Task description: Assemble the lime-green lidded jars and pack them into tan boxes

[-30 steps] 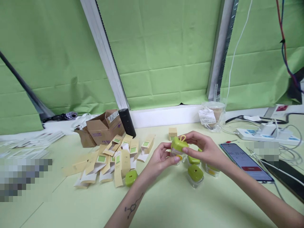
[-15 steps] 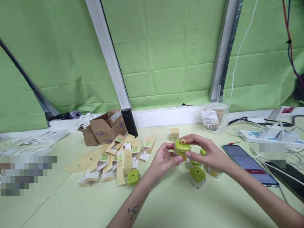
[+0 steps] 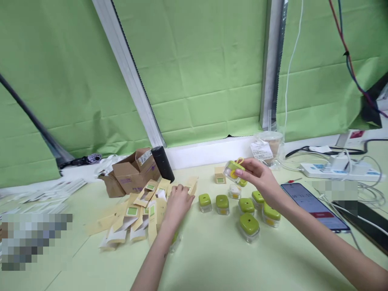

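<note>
My right hand (image 3: 257, 178) holds a small clear jar with a green lid (image 3: 233, 169), tilted on its side above the table, fingers pinched round it. My left hand (image 3: 178, 203) lies on the pile of flat tan cardboard sleeves (image 3: 142, 212), its fingers curled down onto one by the pile's right edge; whether it grips the sleeve I cannot tell. Several more green-lidded jars (image 3: 249, 223) stand between the hands on the pale green table (image 3: 218, 258). A small tan box (image 3: 220, 175) stands behind them.
A brown cardboard box (image 3: 131, 173) and a black cylinder (image 3: 163, 163) stand at the back left. A plastic cup in a bag (image 3: 269, 147), a power strip (image 3: 339, 169), cables and a phone (image 3: 313, 206) lie at the right. White papers (image 3: 42, 190) lie far left.
My hands have parted. The left hand left the jar and went left onto the sleeve pile. The right hand lifted the jar up and back, tilted.
</note>
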Available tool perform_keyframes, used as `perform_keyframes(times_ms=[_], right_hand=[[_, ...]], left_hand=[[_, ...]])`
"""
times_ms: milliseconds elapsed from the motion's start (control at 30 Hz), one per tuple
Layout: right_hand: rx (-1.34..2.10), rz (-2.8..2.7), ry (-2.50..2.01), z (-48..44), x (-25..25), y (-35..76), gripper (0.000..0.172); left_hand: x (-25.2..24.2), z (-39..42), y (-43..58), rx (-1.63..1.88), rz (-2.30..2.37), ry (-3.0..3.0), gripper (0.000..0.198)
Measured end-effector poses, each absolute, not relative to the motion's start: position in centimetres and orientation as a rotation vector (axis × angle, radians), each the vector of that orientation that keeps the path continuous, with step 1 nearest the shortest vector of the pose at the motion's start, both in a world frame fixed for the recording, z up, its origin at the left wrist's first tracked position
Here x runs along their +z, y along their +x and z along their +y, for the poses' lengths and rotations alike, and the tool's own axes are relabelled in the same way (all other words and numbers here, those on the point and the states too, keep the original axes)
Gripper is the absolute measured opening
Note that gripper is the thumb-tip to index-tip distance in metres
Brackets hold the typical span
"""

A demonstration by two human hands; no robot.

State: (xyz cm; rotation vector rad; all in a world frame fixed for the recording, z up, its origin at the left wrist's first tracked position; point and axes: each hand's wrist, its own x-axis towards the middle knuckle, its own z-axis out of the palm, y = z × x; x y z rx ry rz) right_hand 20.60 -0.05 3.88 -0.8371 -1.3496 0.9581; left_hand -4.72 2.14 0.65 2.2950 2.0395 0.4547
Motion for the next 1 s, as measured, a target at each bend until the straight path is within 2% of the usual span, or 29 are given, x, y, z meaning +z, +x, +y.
perform_keyframes(times_ms=[200,400,600,700,833,1000], right_hand=[[1.086,-1.381,-0.732,-0.4,3.3,19.7,0.036],[1.079,-1.451,-0.707,-1.1,3.3,19.4,0.035],[1.017,-1.304,-0.767,-0.7,3.9,19.9,0.033],[0.953,-1.168,-0.858,0.0,3.9,20.2,0.039],[0.940,-1.069,-0.817,0.5,3.6,20.4,0.043],[1.074,-1.174,-0.739,0.0,3.8,20.7,0.035]], left_hand=[[-0.9,6.2,-4.2,0.345,2.210,2.224,0.034],[0.8,6.7,-3.5,0.549,2.269,2.106,0.036],[3.2,1.4,-1.1,0.987,1.960,2.186,0.042],[3.7,-0.8,0.3,1.205,1.586,2.164,0.043],[3.9,-2.2,1.4,1.223,1.378,2.162,0.045],[3.9,-2.9,1.8,1.233,1.348,2.194,0.050]])
